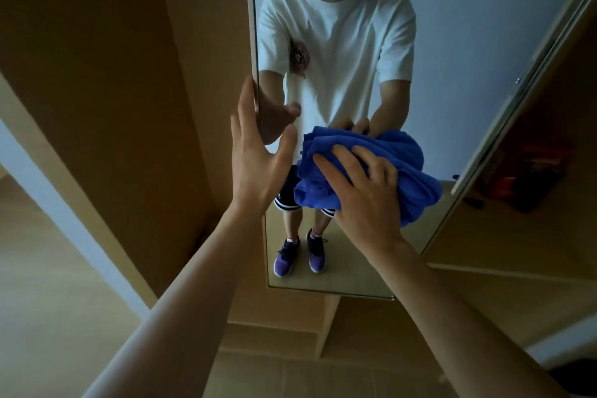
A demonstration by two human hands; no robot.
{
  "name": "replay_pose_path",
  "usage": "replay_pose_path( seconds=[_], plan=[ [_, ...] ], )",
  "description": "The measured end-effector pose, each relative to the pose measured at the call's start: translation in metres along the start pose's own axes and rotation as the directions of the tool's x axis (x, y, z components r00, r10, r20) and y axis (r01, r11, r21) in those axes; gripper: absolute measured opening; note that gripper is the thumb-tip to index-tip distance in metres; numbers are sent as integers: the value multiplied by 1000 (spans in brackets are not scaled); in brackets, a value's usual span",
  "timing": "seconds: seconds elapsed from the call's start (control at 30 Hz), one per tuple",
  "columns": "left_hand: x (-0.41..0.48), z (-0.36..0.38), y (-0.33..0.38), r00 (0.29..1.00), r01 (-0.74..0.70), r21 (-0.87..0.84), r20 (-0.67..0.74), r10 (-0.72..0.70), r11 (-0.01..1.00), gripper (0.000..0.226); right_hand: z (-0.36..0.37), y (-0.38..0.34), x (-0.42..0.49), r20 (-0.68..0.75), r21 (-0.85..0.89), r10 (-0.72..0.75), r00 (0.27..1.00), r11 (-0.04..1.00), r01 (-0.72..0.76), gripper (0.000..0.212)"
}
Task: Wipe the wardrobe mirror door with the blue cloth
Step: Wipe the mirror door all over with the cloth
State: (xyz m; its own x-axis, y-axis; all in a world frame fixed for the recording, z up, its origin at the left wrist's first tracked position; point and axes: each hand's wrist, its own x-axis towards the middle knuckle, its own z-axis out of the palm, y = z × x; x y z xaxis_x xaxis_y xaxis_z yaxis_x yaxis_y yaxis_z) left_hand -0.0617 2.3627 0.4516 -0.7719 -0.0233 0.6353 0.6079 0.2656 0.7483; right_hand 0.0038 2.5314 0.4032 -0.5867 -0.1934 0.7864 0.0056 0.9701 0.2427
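Right grip (361, 194): fingers spread and bent over a bunched blue cloth (413, 191), holding the wad flat against the glass. The thumb is hidden under the cloth.

Blue cloth: crumpled into loose folds, lying between the right palm and the mirror door (468, 42). It sits in the lower middle of the glass. Folds stick out past the fingertips on the upper left, and a loose end hangs down to the right of the wrist.

Left grip (258, 158): empty, with fingers straight and close together and the thumb spread toward the glass. The fingers lie along the left edge of the mirror door, just left of the cloth and apart from it. Whether they press the edge cannot be told.

Mirror door: tall and narrow with a pale frame. It reflects a person in a white T-shirt (339, 35), dark shorts and purple shoes (286, 257), and both hands.

Wardrobe panel (129, 74): plain brown wood, left of the door.

Floor (48, 300): pale, at lower left.
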Motion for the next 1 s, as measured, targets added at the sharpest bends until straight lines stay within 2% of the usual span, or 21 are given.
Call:
replay_pose_path(
  seconds=[0.1,0.23,0.33,0.43,0.67,0.87,0.93,1.0],
  plan=[
    [-17,6,-16,999,32,7,25,-32,999,84,11,-3,-15,5,3,-26,1000,1000,26,66],
    [-40,10,-40,996,74,-8,48,-73,997,80,25,-9,-40,4,-19,-44,999,999,44,52],
    [-50,14,-55,993,95,-1,68,-95,995,65,38,-15,-61,28,-41,-46,999,998,47,45],
    [-58,16,-70,988,127,-24,94,-124,992,52,49,-19,-70,22,-65,-33,999,997,34,50],
    [-74,19,-97,960,256,-42,131,-249,966,51,65,-29,-97,81,-76,-57,995,995,63,52],
    [-87,22,-110,963,247,-70,131,-237,966,46,86,-42,-129,79,-16,-22,997,1000,24,45],
    [-92,24,-117,960,256,-84,136,-244,963,47,95,-47,-142,97,-6,-19,995,1000,20,50],
    [-102,27,-128,957,261,-90,155,-246,961,51,104,-48,-158,107,-12,-32,994,999,34,44]
  ],
)
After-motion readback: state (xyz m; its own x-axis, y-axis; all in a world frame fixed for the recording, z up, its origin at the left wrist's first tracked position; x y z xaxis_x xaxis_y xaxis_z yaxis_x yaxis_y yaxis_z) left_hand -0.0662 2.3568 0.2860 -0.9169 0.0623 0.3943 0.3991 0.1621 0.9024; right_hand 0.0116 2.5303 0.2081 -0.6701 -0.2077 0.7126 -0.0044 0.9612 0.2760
